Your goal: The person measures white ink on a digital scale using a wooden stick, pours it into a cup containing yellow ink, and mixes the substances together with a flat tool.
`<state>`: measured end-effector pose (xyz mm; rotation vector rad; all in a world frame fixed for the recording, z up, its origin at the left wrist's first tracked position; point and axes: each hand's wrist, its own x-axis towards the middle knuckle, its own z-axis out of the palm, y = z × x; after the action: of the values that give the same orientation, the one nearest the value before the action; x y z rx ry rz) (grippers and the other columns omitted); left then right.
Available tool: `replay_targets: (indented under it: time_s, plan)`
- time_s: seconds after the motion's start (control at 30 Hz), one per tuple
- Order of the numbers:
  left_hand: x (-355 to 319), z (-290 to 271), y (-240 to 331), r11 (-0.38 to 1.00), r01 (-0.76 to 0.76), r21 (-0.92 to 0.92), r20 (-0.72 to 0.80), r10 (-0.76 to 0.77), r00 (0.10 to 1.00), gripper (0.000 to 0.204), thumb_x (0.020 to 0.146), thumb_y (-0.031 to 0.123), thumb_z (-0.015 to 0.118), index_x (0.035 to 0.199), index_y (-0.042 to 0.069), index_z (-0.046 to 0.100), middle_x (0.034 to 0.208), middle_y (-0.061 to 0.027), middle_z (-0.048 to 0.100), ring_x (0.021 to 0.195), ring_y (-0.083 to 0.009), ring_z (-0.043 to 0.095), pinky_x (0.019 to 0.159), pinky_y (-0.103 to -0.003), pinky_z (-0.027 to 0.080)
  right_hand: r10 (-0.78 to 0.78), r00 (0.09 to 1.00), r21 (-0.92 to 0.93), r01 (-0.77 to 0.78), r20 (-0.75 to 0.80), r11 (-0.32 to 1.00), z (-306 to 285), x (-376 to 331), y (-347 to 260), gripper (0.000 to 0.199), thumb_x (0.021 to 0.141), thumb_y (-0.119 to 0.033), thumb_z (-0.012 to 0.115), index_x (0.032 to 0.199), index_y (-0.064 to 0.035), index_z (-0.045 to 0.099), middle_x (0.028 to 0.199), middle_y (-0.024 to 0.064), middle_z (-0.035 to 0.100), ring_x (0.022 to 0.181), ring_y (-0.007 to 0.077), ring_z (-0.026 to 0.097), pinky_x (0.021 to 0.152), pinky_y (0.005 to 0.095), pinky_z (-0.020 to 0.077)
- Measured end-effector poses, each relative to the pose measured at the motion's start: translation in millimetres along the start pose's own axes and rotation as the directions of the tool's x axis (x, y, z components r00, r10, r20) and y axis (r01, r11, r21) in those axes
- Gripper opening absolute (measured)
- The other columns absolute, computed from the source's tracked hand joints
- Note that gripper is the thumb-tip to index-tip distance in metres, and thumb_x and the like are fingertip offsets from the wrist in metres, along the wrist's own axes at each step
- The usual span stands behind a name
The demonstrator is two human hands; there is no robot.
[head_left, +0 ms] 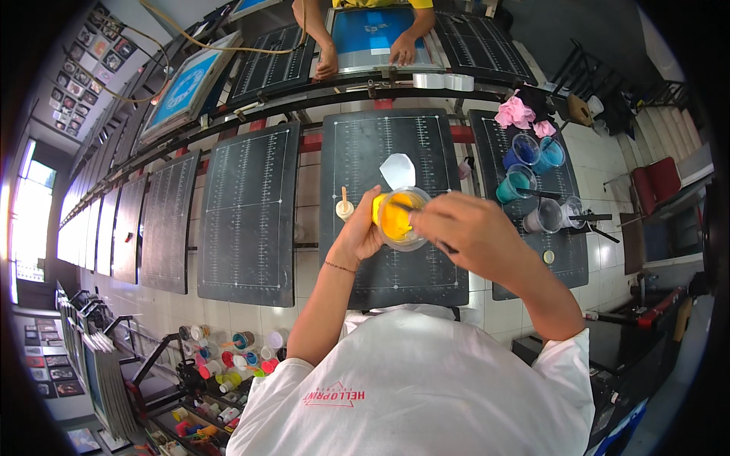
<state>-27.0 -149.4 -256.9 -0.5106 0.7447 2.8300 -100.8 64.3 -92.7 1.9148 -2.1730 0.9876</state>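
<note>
My left hand (364, 231) is wrapped round the side of a clear plastic cup (409, 245) tilted toward me, with thick yellow ink (395, 220) inside. The fingers of my right hand (475, 230) are closed on a dark, slim stirring tool (450, 248); its far end dips into the ink, and its exact kind is hard to make out. Beyond the cup a white piece of paper (398, 170) lies on the black printing board (357, 137). To the left of my left hand stands a small white pot (344, 208) with a wooden stick in it.
On the right-hand board stand cups of blue ink (522, 154) and teal ink (515, 185), a greyish cup (543, 217) and pink crumpled cloth (515, 113). Across the rail, another person's hands (403, 50) rest at a blue screen frame (365, 30). Several ink pots (243, 340) stand at lower left.
</note>
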Motion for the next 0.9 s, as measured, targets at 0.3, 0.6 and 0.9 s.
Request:
replay_targets:
  time_s: [0.3, 0.6, 0.9]
  plan:
    - [16, 32, -4, 0.906, -0.42, 0.057, -0.133, 0.424, 0.896, 0.05, 0.11, 0.044, 0.039, 0.133, 0.003, 0.053, 0.116, -0.0127, 0.067, 0.107, -0.0245, 0.067, 0.095, -0.041, 0.057, 0.451, 0.89, 0.252, -0.422, -0.067, 0.871, 26, -35, -2, 0.012, 0.092, -0.005, 0.065, 0.088, -0.0018, 0.054, 0.074, 0.0143, 0.063, 0.068, 0.032, 0.066, 0.061, 0.0415, 0.05]
    - [30, 23, -14, 0.955, -0.278, -0.104, -0.064, 0.273, 0.96, 0.049, 0.111, 0.043, 0.035, 0.127, 0.002, 0.057, 0.114, -0.013, 0.069, 0.103, -0.022, 0.07, 0.092, -0.037, 0.06, 0.541, 0.825, 0.311, -0.477, -0.165, 0.822, 29, -19, 9, 0.012, 0.095, -0.01, 0.065, 0.093, -0.0013, 0.057, 0.077, 0.0159, 0.066, 0.067, 0.0325, 0.067, 0.06, 0.0402, 0.0494]
    - [26, 10, -8, 0.963, -0.266, -0.029, 0.084, 0.268, 0.96, 0.057, 0.111, 0.044, 0.029, 0.134, -0.003, 0.054, 0.124, -0.0172, 0.067, 0.115, -0.0268, 0.068, 0.102, -0.041, 0.057, 0.433, 0.901, 0.234, -0.414, -0.037, 0.88, 20, -11, 17, 0.014, 0.096, -0.014, 0.064, 0.095, -0.0028, 0.057, 0.074, 0.0171, 0.064, 0.067, 0.0376, 0.065, 0.06, 0.0451, 0.0487]
